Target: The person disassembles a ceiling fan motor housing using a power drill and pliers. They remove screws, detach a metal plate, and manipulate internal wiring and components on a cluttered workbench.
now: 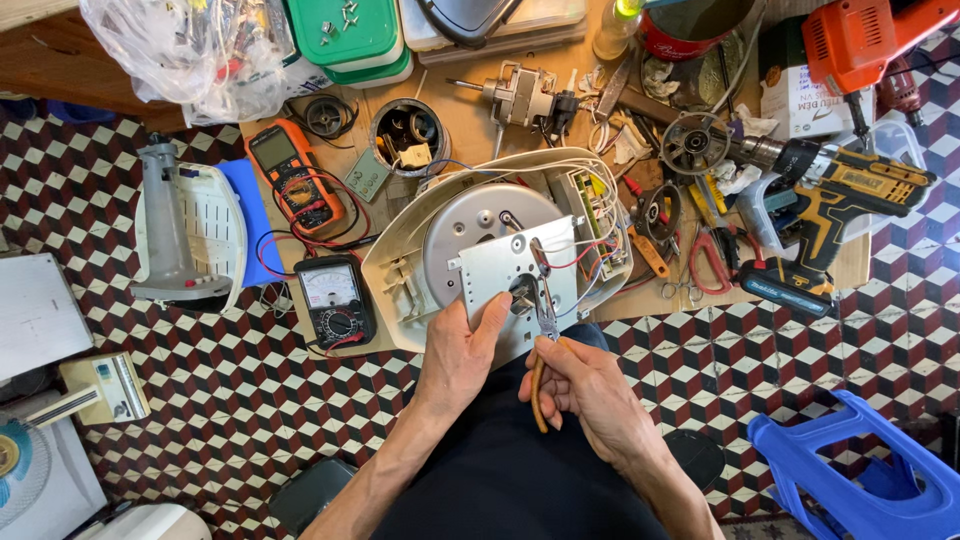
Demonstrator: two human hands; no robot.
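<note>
An opened cream appliance base [400, 255] lies on the low wooden table [470, 125], showing a round metal disc [465, 225], a square metal plate [500, 270] and coloured wires [590, 215]. My left hand [458, 355] rests on the plate's near edge, with a finger by the dark hole in it. My right hand [580, 385] grips orange-handled needle-nose pliers [545, 310], whose tips point up at the plate just right of that hole.
An analogue meter [335, 300] and an orange multimeter [293, 175] lie left of the base. A yellow cordless drill [835, 215], pliers and scissors crowd the right side. A small motor [525, 98], a red drill [860, 40], a blue plastic stool [850, 470] and fan parts surround it.
</note>
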